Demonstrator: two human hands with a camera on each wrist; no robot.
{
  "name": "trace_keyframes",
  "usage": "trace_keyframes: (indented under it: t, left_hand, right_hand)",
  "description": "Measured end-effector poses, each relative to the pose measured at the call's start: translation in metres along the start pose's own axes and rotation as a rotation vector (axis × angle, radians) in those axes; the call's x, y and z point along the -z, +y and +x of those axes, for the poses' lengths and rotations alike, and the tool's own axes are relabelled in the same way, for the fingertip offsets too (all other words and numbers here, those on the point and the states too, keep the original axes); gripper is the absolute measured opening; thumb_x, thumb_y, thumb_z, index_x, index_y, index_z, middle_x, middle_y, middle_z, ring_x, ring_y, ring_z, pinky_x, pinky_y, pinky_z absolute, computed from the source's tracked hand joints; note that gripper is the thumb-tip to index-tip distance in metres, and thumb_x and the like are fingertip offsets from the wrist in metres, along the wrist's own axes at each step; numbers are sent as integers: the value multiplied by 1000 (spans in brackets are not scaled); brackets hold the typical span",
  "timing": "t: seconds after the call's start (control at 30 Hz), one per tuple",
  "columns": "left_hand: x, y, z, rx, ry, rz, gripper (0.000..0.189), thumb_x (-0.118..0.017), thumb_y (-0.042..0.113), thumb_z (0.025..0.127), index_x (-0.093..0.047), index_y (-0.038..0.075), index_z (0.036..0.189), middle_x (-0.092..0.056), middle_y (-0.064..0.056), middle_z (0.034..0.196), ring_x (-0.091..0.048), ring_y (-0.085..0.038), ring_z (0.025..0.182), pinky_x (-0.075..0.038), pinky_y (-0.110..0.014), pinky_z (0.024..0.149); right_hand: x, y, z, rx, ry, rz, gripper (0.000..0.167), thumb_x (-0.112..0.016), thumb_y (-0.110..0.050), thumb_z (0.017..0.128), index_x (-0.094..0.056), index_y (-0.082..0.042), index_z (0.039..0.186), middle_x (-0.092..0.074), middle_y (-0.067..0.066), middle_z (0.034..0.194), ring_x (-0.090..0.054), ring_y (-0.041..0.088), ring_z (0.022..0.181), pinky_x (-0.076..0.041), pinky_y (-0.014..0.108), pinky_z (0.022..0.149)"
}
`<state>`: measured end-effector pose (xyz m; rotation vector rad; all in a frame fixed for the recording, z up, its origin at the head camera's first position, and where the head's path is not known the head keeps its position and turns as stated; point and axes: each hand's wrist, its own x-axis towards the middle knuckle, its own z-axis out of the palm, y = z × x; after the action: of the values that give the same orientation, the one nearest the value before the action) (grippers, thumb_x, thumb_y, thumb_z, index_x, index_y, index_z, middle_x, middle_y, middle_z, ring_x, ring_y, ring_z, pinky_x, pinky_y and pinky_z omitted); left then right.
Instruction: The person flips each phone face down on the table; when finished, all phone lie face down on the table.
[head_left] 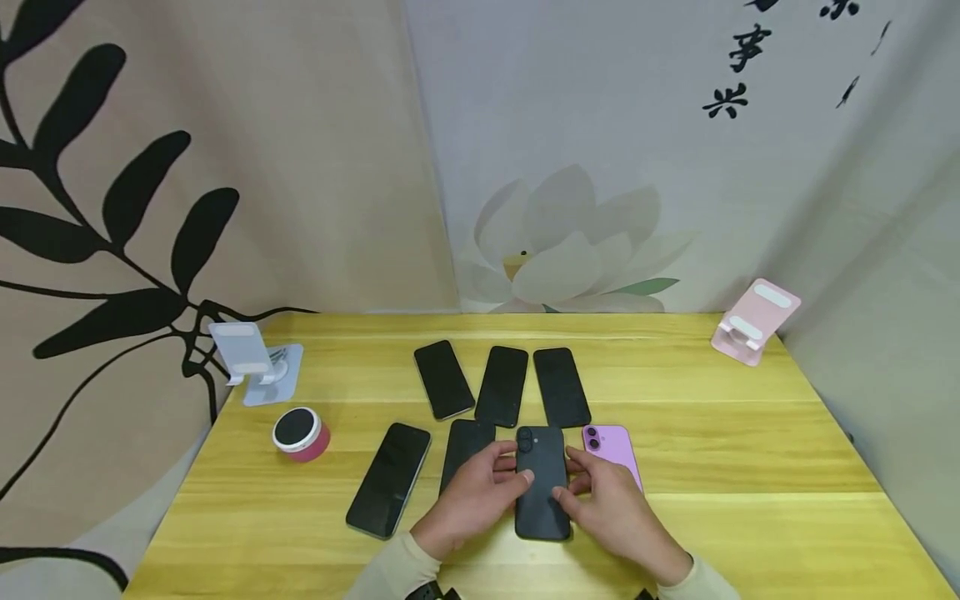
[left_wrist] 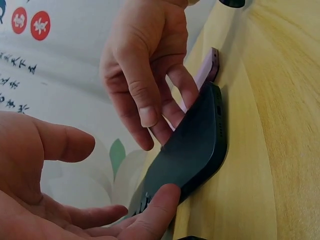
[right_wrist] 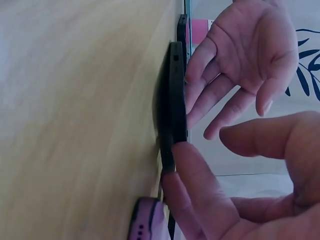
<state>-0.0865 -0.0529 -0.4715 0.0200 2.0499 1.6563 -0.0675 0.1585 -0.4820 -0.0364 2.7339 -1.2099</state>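
Observation:
A dark phone (head_left: 542, 500) has its camera side up between my two hands, close over the wooden table (head_left: 750, 500). My left hand (head_left: 480, 496) touches its left edge with the fingers, the thumb held apart, as the left wrist view shows. On the opposite side, fingertips of my right hand (head_left: 611, 504) are right at the phone's edge (right_wrist: 177, 95), and its thumb is raised. Just beyond the right hand lies a purple phone (head_left: 615, 450), camera side up, partly covered by that hand. Another black phone (head_left: 467, 442) is partly hidden behind the left hand.
Screen-up phones include one at the left (head_left: 388, 481) and a back row (head_left: 502, 387) of 3. A white and pink round jar (head_left: 302, 434) stands farther left. A pale blue phone stand (head_left: 258, 364) is at the back left, a pink phone stand (head_left: 753, 323) at the back right.

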Motion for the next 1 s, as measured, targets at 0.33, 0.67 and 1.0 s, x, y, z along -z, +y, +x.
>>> trace_keyframes:
  t: [0.33, 0.67, 1.0]
  left_hand:
    - [-1, 0, 0, -36, 11, 37, 65, -72, 31, 102, -49, -1, 153, -61, -24, 147, -61, -40, 135, -54, -54, 108]
    - [6, 1, -3, -44, 11, 34, 63, -71, 34, 102, -51, 0, 151, -60, -21, 146, -62, -37, 133, -56, -53, 106]
    - [27, -3, -16, -82, 71, 76, 58, -69, 39, 103, -55, 3, 148, -61, -16, 145, -62, -31, 128, -56, -50, 104]
  right_hand:
    - [-1, 2, -1, 5, 22, -15, 59, -87, -18, 87, -66, 0, 140, -78, 6, 124, -73, 5, 90, -60, 36, 89]
    - [3, -3, 3, 0, -4, 23, 60, -86, -20, 89, -64, 2, 140, -76, 11, 122, -73, 16, 99, -64, 33, 81]
    - [-3, -17, 11, 112, -62, 69, 56, -81, -22, 94, -63, 0, 141, -71, 12, 133, -70, 20, 105, -63, 31, 81]
